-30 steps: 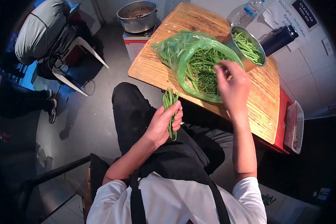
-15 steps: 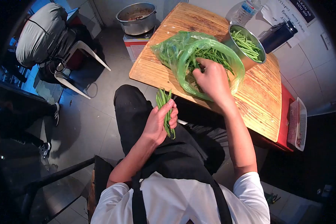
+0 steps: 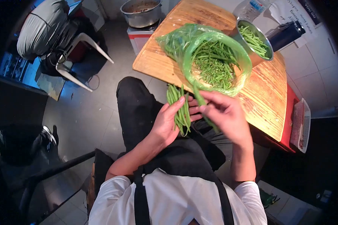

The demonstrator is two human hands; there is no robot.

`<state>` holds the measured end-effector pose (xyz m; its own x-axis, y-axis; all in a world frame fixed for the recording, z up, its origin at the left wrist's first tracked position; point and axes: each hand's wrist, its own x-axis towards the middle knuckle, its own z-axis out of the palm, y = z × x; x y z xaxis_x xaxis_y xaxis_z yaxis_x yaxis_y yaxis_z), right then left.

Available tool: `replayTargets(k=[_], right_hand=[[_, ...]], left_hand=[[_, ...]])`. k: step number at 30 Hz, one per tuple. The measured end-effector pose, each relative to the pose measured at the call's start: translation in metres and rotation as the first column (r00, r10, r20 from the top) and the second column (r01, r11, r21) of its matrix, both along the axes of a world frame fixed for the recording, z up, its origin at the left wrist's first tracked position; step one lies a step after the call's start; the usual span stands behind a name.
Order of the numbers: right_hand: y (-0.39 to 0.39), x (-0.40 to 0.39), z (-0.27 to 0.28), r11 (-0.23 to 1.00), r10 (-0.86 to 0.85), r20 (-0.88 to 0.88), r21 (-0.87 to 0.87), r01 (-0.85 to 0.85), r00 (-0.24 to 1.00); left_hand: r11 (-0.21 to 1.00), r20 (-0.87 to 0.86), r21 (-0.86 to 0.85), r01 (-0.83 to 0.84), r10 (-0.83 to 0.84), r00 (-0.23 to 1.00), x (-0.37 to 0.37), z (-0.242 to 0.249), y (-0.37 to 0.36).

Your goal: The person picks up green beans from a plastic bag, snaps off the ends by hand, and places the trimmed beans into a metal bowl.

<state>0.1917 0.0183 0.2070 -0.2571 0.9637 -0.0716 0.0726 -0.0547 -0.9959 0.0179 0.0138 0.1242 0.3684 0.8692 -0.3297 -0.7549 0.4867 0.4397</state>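
Observation:
My left hand (image 3: 171,118) holds a bundle of green beans (image 3: 179,108) above my lap, the thumb laid across them and the fingers partly uncurled. Close on its right, my right hand (image 3: 225,114) pinches a few more green beans (image 3: 199,96), slightly blurred by motion. Behind the hands, a green plastic bag (image 3: 246,71) lies with its mouth open on the wooden table (image 3: 157,63). Inside it are loose green beans (image 3: 214,62) and short cut pieces. A metal pot (image 3: 248,47) beside the bag holds more beans (image 3: 253,40).
A dark tumbler (image 3: 287,35) and a water bottle (image 3: 253,9) stand by the wall. A white basket (image 3: 300,125) hangs near the table's right side. At the left are a white chair (image 3: 73,77) with a seated person (image 3: 45,28), and a large cooking pot (image 3: 141,15) on the floor side.
My right hand has come out of the bag with beans and moved down beside my left hand. The left hand has shifted right and its fingers have loosened. The walking person has moved lower.

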Motion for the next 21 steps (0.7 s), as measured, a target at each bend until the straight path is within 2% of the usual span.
replayTargets(k=[1,2,4,5,8,10,13,14,16,19,21], right_hand=[[-0.006,-0.007,-0.006,0.998,0.005,0.228,0.055,-0.018,0.974],[-0.011,-0.013,-0.014,0.993,-0.004,0.443,0.107,-0.048,0.897],[-0.015,-0.023,-0.032,0.943,-0.131,0.527,0.328,-0.059,0.84],[-0.017,-0.027,-0.039,0.937,-0.148,0.51,0.347,-0.045,0.847],[-0.021,-0.028,-0.045,0.945,-0.117,0.499,0.321,-0.058,0.859],[-0.023,-0.025,-0.046,0.958,-0.097,0.488,0.283,-0.052,0.867],[-0.024,-0.022,-0.051,0.979,-0.111,0.337,0.202,0.044,0.935],[-0.024,-0.021,-0.054,0.979,-0.112,0.339,0.201,0.044,0.934],[-0.025,-0.02,-0.058,0.975,-0.148,0.235,0.198,0.102,0.961],[-0.032,-0.017,-0.057,0.978,-0.173,0.237,0.152,0.14,0.956],[-0.032,-0.017,-0.056,0.978,-0.196,0.23,0.122,0.171,0.953]], left_hand=[[1.0,0.024,0.006,-0.003,0.003,1.0,-0.001,-0.005,-0.005],[1.0,0.015,-0.006,-0.007,0.007,1.0,0.0,-0.008,-0.009],[0.999,0.012,0.034,-0.037,0.037,0.999,0.004,-0.013,-0.017],[0.999,-0.121,-0.012,-0.042,0.04,0.992,0.005,-0.017,-0.02],[0.998,-0.174,-0.003,-0.06,0.059,0.983,0.004,-0.032,-0.022],[0.998,-0.137,-0.025,-0.061,0.057,0.989,0.002,-0.03,-0.023],[0.999,-0.081,-0.031,-0.027,0.024,0.996,-0.001,-0.026,-0.02],[1.0,-0.068,-0.017,0.007,-0.008,0.998,-0.001,-0.026,-0.019],[0.999,-0.071,-0.034,0.008,-0.01,0.997,-0.001,-0.027,-0.018],[0.998,-0.089,-0.06,0.034,-0.04,0.995,0.0,-0.024,-0.022],[0.999,-0.154,-0.02,0.036,-0.039,0.987,0.002,-0.027,-0.022]])
